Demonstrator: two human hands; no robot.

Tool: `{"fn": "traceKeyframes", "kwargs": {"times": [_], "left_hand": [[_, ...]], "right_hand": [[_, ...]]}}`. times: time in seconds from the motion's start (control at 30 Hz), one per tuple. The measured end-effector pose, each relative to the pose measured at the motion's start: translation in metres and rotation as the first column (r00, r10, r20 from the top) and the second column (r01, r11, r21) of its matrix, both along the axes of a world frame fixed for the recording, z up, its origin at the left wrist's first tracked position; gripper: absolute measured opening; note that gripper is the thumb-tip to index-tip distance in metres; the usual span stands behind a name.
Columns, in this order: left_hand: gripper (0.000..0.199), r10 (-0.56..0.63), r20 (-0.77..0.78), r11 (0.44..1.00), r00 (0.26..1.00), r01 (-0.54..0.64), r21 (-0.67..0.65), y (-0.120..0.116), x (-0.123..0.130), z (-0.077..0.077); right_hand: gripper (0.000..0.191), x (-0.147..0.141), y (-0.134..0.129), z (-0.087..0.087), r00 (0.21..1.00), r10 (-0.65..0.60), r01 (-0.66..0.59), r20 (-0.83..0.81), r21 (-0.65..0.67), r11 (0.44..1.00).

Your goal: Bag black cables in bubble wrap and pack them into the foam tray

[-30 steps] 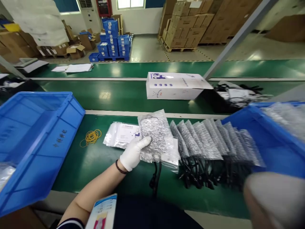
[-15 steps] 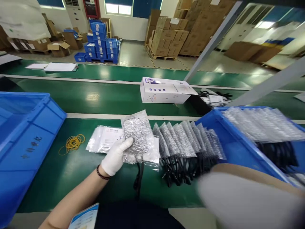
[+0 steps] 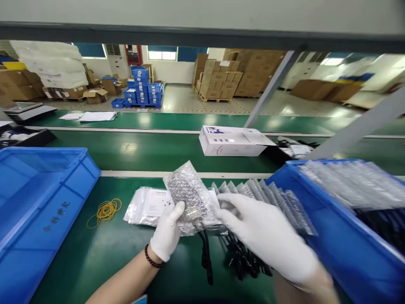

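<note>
My left hand [image 3: 167, 230], white-gloved, grips the lower left of a silvery bubble-wrap pouch [image 3: 186, 192], thumb on top. A black cable [image 3: 206, 257] hangs from the pouch's lower end. My right hand [image 3: 262, 228], also gloved, is at the pouch's right edge with thumb and forefinger apart; whether its fingertips touch the pouch is unclear. Beneath the pouch lie clear plastic packets [image 3: 148, 207] with a printed sheet. Behind my right hand stands a row of similar pouches [image 3: 253, 190], their black cables [image 3: 242, 257] toward me.
Blue crates stand at the left [image 3: 41, 202] and right [image 3: 329, 236], the right one holding more pouches [image 3: 357, 181]. Yellow rubber bands [image 3: 106, 211] lie beside the left crate. A white box [image 3: 232, 141] sits farther back, near a slanting grey post [image 3: 272, 88].
My right hand has come in from the blurred lower right to the pouch's right side. My left hand still holds the pouch, now tilted more. The view has shifted, showing an overhead beam.
</note>
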State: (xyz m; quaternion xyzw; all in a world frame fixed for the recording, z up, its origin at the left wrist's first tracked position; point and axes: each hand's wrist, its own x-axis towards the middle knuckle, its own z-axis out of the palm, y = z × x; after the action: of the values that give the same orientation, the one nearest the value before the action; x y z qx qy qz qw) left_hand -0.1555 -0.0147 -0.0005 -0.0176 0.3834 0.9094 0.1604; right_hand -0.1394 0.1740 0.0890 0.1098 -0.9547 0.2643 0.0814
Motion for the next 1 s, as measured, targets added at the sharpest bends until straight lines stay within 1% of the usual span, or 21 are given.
{"fn": "traceKeyframes", "kwargs": {"times": [0.07, 0.13, 0.17, 0.2, 0.23, 0.27, 0.3, 0.33, 0.37, 0.4, 0.43, 0.47, 0.5, 0.53, 0.57, 0.63, 0.7, 0.8, 0.87, 0.93, 1.0], "left_hand": [[0.032, -0.026, -0.025, 0.999, 0.999, 0.027, 0.037, 0.003, 0.002, 0.000], [0.032, -0.053, -0.048, 0.997, 0.997, 0.055, 0.049, 0.006, 0.002, -0.001], [0.032, -0.057, -0.062, 0.998, 0.996, 0.059, 0.020, 0.007, 0.001, -0.002], [0.033, -0.063, -0.074, 0.998, 0.995, 0.061, -0.029, 0.007, 0.001, -0.003], [0.033, -0.071, -0.080, 0.994, 0.994, 0.064, -0.086, 0.007, 0.001, -0.003], [0.034, -0.092, -0.085, 0.987, 0.992, 0.079, -0.138, 0.006, 0.001, -0.003], [0.036, -0.124, -0.091, 0.980, 0.988, 0.107, -0.165, 0.005, 0.002, -0.003], [0.038, -0.173, -0.093, 0.975, 0.981, 0.158, -0.155, 0.004, 0.003, -0.002], [0.039, -0.233, -0.086, 0.969, 0.969, 0.223, -0.110, 0.003, 0.004, -0.002], [0.040, -0.288, -0.066, 0.957, 0.955, 0.285, -0.046, 0.002, 0.005, -0.001], [0.039, -0.332, -0.025, 0.943, 0.943, 0.332, 0.018, 0.001, 0.006, 0.000], [0.038, -0.360, 0.034, 0.931, 0.932, 0.357, 0.071, 0.001, 0.007, 0.000], [0.036, -0.365, 0.101, 0.930, 0.926, 0.356, 0.093, 0.000, 0.007, 0.000], [0.034, -0.346, 0.158, 0.938, 0.925, 0.335, 0.090, 0.000, 0.006, 0.000], [0.031, -0.306, 0.195, 0.952, 0.932, 0.297, 0.074, 0.000, 0.004, 0.000], [0.026, -0.239, 0.227, 0.971, 0.944, 0.231, 0.061, -0.003, -0.002, 0.000], [0.029, -0.202, 0.265, 0.979, 0.943, 0.185, 0.090, -0.008, -0.008, 0.002], [0.038, -0.189, 0.297, 0.977, 0.936, 0.149, 0.152, -0.017, -0.016, 0.009], [0.038, -0.207, 0.275, 0.968, 0.939, 0.156, 0.196, -0.020, -0.018, 0.012], [0.037, -0.254, 0.259, 0.956, 0.932, 0.200, 0.217, -0.021, -0.020, 0.011], [0.037, -0.270, 0.237, 0.958, 0.933, 0.235, 0.164, -0.021, -0.020, 0.008]], "right_hand": [[0.029, -0.002, -0.003, -0.002, 0.998, -0.038, 0.034, 0.059, 0.057, 0.998], [0.027, -0.005, -0.007, -0.007, 0.995, -0.051, 0.048, 0.089, 0.032, 0.998], [0.025, -0.006, -0.009, -0.009, 0.997, -0.058, 0.059, 0.059, -0.012, 0.998], [0.023, -0.006, -0.010, -0.009, 0.997, -0.075, 0.075, -0.007, -0.062, 0.995], [0.020, -0.006, -0.011, -0.010, 0.992, -0.088, 0.079, -0.094, -0.101, 0.992], [0.019, -0.006, -0.011, -0.010, 0.979, -0.085, 0.066, -0.187, -0.109, 0.992], [0.019, -0.005, -0.012, -0.010, 0.960, -0.053, 0.034, -0.273, -0.073, 0.997], [0.022, -0.005, -0.014, -0.012, 0.938, 0.012, -0.011, -0.346, 0.004, 1.000], [0.024, -0.004, -0.017, -0.014, 0.911, 0.109, -0.072, -0.397, 0.106, 0.992], [0.024, -0.004, -0.021, -0.018, 0.878, 0.220, -0.136, -0.425, 0.219, 0.966], [0.023, -0.003, -0.026, -0.022, 0.845, 0.320, -0.187, -0.429, 0.324, 0.928], [0.021, -0.002, -0.032, -0.026, 0.816, 0.392, -0.219, -0.424, 0.401, 0.889], [0.021, -0.001, -0.037, -0.029, 0.798, 0.443, -0.250, -0.409, 0.445, 0.860], [0.021, -0.001, -0.040, -0.031, 0.789, 0.485, -0.295, -0.378, 0.460, 0.838], [0.021, 0.001, -0.041, -0.031, 0.782, 0.528, -0.364, -0.331, 0.446, 0.818], [0.020, 0.002, -0.035, -0.025, 0.758, 0.607, -0.514, -0.239, 0.354, 0.781], [0.018, 0.002, -0.021, -0.015, 0.735, 0.648, -0.591, -0.198, 0.282, 0.756], [0.036, 0.001, -0.001, -0.006, 0.723, 0.643, -0.571, -0.251, 0.306, 0.762], [0.039, 0.002, 0.002, -0.006, 0.715, 0.640, -0.545, -0.281, 0.348, 0.762], [0.032, 0.003, -0.004, -0.009, 0.718, 0.622, -0.509, -0.311, 0.374, 0.775], [0.016, 0.005, -0.012, -0.013, 0.703, 0.623, -0.509, -0.345, 0.367, 0.778]]}}
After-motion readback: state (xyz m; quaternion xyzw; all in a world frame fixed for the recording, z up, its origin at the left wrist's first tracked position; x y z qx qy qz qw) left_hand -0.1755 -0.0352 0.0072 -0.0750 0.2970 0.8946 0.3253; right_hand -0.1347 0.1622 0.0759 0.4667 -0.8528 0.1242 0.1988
